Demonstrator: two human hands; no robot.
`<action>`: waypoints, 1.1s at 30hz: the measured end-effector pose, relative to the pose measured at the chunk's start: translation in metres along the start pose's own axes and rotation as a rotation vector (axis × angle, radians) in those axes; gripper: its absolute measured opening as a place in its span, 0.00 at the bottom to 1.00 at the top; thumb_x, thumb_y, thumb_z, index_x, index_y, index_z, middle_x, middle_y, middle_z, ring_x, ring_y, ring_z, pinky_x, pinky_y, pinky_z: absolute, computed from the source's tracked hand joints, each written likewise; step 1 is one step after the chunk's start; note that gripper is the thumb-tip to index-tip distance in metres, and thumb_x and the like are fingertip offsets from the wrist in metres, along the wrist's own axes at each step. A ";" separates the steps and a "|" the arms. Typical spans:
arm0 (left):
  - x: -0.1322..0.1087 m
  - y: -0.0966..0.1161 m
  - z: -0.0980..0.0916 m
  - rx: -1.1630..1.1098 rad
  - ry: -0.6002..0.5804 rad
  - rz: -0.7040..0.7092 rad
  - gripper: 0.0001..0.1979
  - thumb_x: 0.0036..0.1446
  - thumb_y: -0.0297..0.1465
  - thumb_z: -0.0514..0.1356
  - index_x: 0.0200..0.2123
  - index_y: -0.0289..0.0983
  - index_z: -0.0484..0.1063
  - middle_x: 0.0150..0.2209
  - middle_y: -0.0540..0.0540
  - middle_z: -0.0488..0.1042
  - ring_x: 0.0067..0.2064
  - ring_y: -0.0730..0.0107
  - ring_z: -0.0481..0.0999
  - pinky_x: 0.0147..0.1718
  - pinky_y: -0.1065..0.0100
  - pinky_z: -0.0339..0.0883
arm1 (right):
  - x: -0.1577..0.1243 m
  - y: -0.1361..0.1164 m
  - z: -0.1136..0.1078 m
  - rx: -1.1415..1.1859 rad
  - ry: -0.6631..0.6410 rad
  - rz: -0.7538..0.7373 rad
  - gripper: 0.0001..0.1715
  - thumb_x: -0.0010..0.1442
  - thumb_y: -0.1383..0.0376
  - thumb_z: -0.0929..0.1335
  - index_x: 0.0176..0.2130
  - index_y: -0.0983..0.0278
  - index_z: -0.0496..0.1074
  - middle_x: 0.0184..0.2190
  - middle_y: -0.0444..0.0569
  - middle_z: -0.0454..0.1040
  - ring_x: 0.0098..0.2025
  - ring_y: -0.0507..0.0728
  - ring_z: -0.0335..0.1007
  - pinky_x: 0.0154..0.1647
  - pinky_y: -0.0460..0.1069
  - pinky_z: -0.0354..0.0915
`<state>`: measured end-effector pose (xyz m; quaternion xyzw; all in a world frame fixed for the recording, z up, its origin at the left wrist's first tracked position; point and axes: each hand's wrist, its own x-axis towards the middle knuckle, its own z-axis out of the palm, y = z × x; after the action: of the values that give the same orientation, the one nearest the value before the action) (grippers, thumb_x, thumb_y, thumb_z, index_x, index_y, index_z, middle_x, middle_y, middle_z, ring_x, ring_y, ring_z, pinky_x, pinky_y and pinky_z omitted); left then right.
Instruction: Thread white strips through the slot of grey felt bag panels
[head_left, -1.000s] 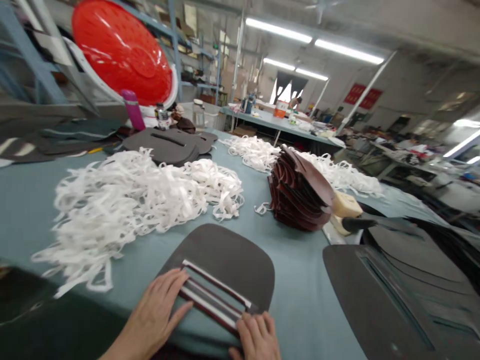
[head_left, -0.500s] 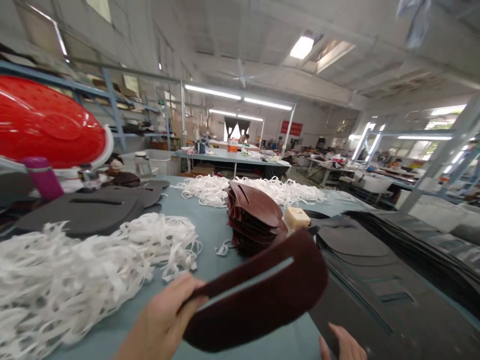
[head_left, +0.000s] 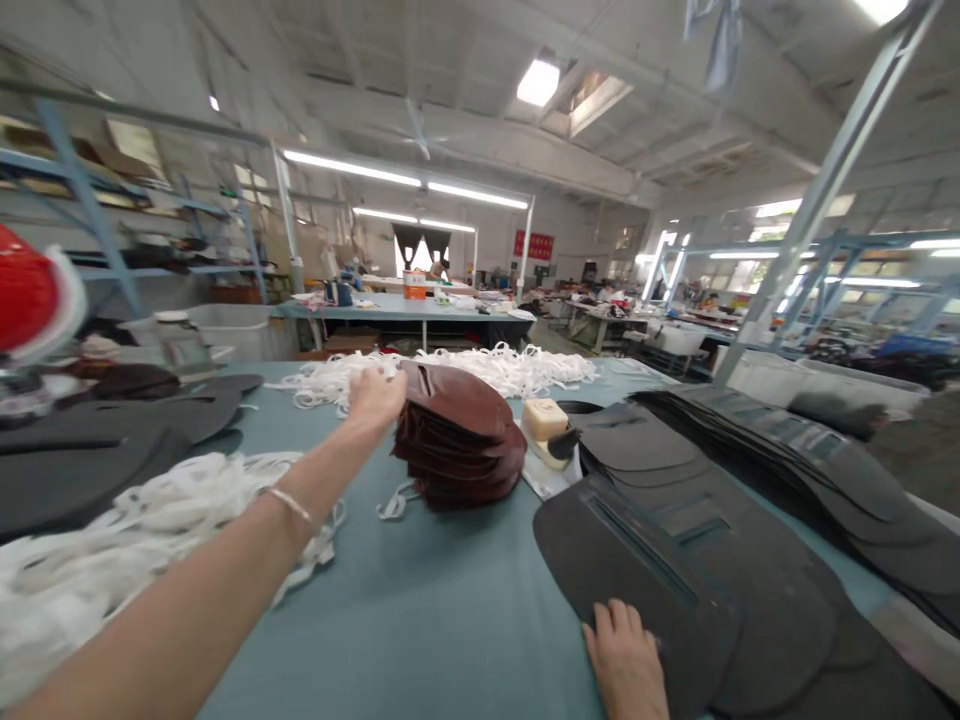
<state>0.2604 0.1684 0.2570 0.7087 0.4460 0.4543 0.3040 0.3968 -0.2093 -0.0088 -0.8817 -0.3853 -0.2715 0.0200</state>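
At the middle of the table, a stack of brown leather pieces [head_left: 459, 440] sits with its layers fanned at the edges. My left hand [head_left: 379, 393] reaches out to its far left corner, fingers closed on the end of the top brown leather piece, which has a slot. Below and to the right, my right hand [head_left: 626, 650] lies with fingers stretched over the near edge of a dark grey slotted panel [head_left: 637, 560]. That panel overlaps other dark grey panels. A short white strip [head_left: 396, 502] lies beside the brown stack.
White strips heap at the left [head_left: 161, 530] and behind the brown stack [head_left: 517, 368]. A cream block [head_left: 545, 420] stands right of it. More dark panels [head_left: 817, 470] are piled at the far right, and grey pieces [head_left: 67, 465] lie at the left.
My left hand has carried the brown slotted piece away from me to the stack. My right hand has come further into view, onto the grey panel. The view has turned right.
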 end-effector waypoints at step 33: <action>-0.207 -0.204 -0.082 -0.605 -0.893 -0.849 0.25 0.40 0.39 0.70 0.42 0.33 0.73 0.36 0.40 0.79 0.34 0.58 0.78 0.34 0.62 0.71 | 0.023 -0.082 -0.053 1.095 -0.628 0.352 0.32 0.44 0.55 0.74 0.46 0.67 0.71 0.41 0.56 0.75 0.46 0.67 0.70 0.49 0.61 0.63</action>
<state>0.0731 0.0675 0.0422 0.4758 0.3705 0.0647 0.7951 0.3281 -0.1496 0.0333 -0.8314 -0.3053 0.2415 0.3966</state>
